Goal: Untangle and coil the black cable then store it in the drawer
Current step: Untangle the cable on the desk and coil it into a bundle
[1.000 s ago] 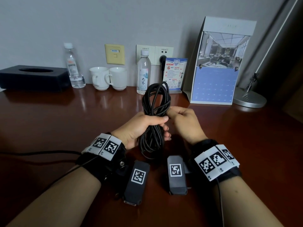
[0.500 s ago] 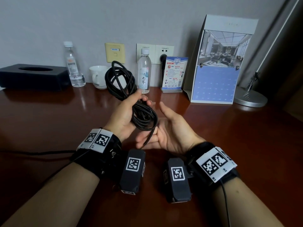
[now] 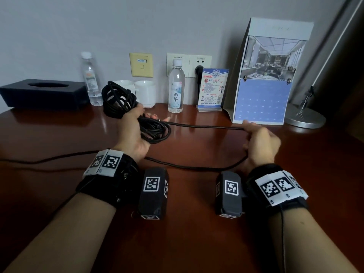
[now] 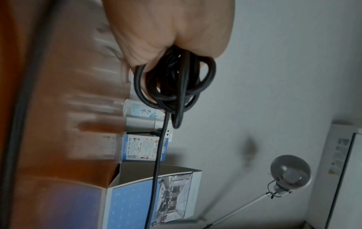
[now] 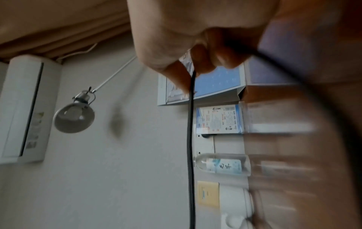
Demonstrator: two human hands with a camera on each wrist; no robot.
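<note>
**Cable stretched between two hands**

The left hand grips the coiled bundle of the black cable above the desk. One strand runs straight, left to right, to the right hand, whose fingers pinch it. Two water bottles stand upright with clear water inside.

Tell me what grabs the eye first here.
The black cable, pulled taut across the middle of the desk between two hands. The left hand grips the bundled loops; the right hand pinches the strand out to the side. Next, the big calendar standing at the back right, by the wall.
</note>
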